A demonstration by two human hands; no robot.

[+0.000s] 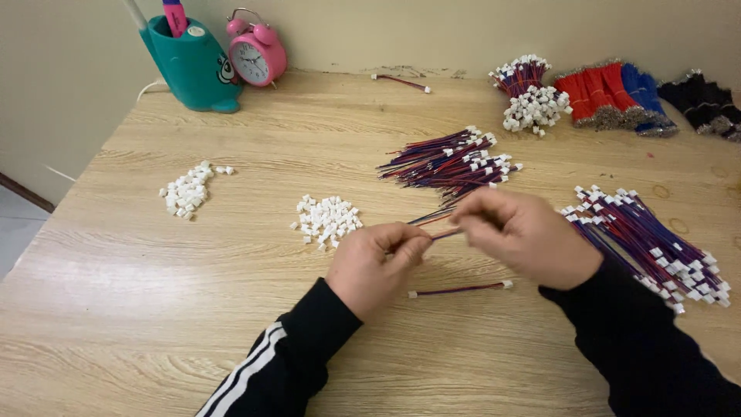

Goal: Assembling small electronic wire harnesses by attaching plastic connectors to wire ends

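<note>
My left hand (376, 265) and my right hand (527, 235) meet above the wooden table (154, 309), both pinching a thin red and blue wire lead (437, 220) between fingertips. The left fingers are closed on its near end, where any connector is hidden. Just below the hands lies a finished lead (460, 289) with white plugs at both ends. A small heap of white plastic connectors (328, 218) sits left of my left hand. A fanned pile of wire leads (451, 164) lies just beyond my right hand.
A second heap of white connectors (187, 190) lies at the left. Another pile of plugged leads (656, 243) is at the right. Bundles of red, blue and black wires (617, 96) line the back. A teal pen holder (193, 66) and pink alarm clock (255, 50) stand back left.
</note>
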